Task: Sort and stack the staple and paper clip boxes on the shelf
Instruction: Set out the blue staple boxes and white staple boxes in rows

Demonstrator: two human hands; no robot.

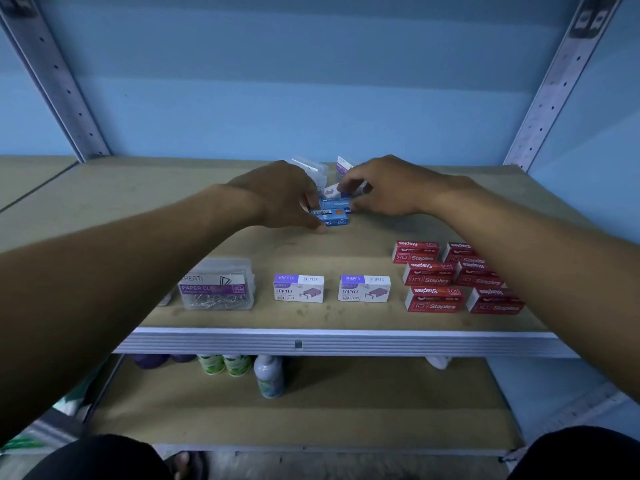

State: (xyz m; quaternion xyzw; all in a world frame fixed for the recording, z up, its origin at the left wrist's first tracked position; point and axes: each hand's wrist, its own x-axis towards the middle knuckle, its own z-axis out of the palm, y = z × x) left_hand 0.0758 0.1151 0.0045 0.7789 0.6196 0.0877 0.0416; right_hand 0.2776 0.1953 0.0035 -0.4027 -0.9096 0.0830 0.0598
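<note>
Two hands meet at the back middle of the shelf (104, 202). Left hand (284, 195) curls around the left end of a small cluster of blue staple boxes (332, 211), fingers and thumb closed against it. Right hand (384, 188) sits just beside, fingertips (346, 187) pinched on a small white-and-purple box (333, 191) that lies atop the back of the blue cluster. How many blue boxes make up the cluster is hard to tell; at least two labels show.

Behind the hands: a clear plastic case (311, 169) standing upright, and a second small purple-labelled box (343, 168), tilted.

Front row, left to right: a clear paper clip box (216, 289) with purple label, partly crossed by the left forearm; two white-and-purple staple boxes (298, 288) standing apart from each other, second one (364, 288) to the right.

Front right: red staple boxes (434, 299) in two columns, three rows deep, touching or nearly so; the right column is partly covered by the right forearm.

Lower shelf: a few bottles (268, 375) under the front lip.
</note>
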